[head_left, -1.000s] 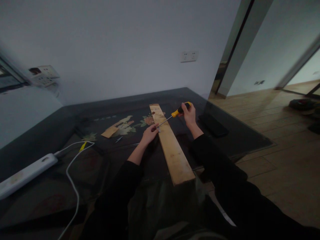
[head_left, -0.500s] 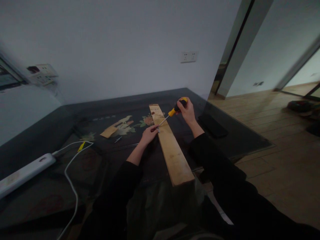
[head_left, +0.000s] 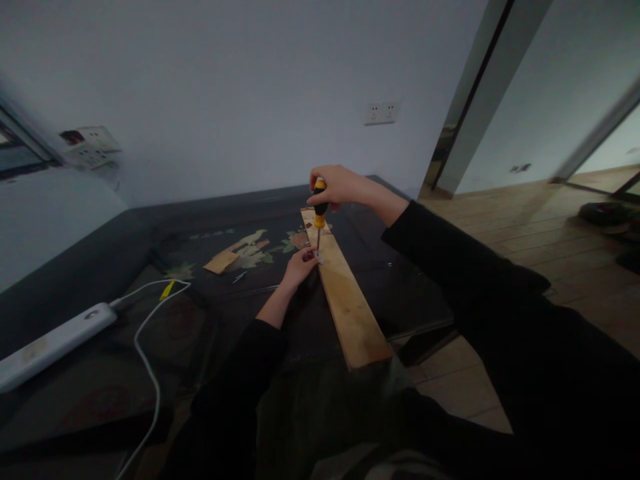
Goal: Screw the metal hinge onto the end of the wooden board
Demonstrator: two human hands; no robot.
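A long pale wooden plank [head_left: 347, 303] lies on the dark glass table [head_left: 150, 227], its near end jutting over the table's front edge. My right hand [head_left: 336, 185] grips the top of a yellow-and-black screwdriver [head_left: 319, 212], which stands almost upright with its tip down on the plank's left edge. My left hand [head_left: 300, 266] rests against that edge, its fingertips pinching a small metal screw [head_left: 319, 256] right under the screwdriver tip.
A small wood offcut [head_left: 221, 262] and a loose screw [head_left: 239, 277] lie left of the plank. A white power strip [head_left: 47, 345] with its white cable [head_left: 145, 360] sits at the table's left. Wall sockets [head_left: 381, 113] are behind; wooden floor [head_left: 550, 247] spreads to the right.
My right hand has swung up and to the left, tipping the screwdriver from a slant to nearly upright over the screw. My left hand has stayed at the plank's edge.
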